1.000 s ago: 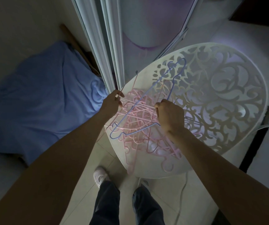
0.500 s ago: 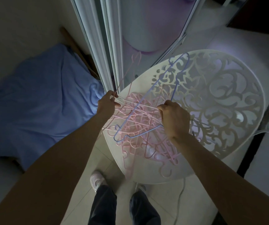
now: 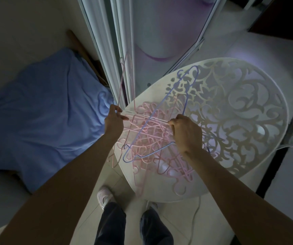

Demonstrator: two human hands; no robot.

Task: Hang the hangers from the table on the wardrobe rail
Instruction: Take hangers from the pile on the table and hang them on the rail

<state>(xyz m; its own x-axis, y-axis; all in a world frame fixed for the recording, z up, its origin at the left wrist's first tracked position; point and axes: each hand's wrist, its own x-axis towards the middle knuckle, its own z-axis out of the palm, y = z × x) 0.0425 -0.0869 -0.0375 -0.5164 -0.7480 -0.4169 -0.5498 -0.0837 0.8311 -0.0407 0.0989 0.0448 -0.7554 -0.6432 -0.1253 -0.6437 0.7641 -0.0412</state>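
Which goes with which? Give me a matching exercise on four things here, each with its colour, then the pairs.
Things:
1. top hanger
2. hanger pile
3. table
4. bedsheet

Colours:
A. white with cut-out scrolls
B. pink
C. blue-lilac wire
D. light blue cloth

Pairs: 1-C, 2-B, 3-A, 4-D

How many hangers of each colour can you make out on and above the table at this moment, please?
Blue hangers: 1, lying across the heap.
Pink hangers: cannot count exactly; 1 is lifted by the left hand and right hand, its hook raised, and the tangled pink pile on the white table holds several more.
Total: 2 distinct, plus the uncountable pile.
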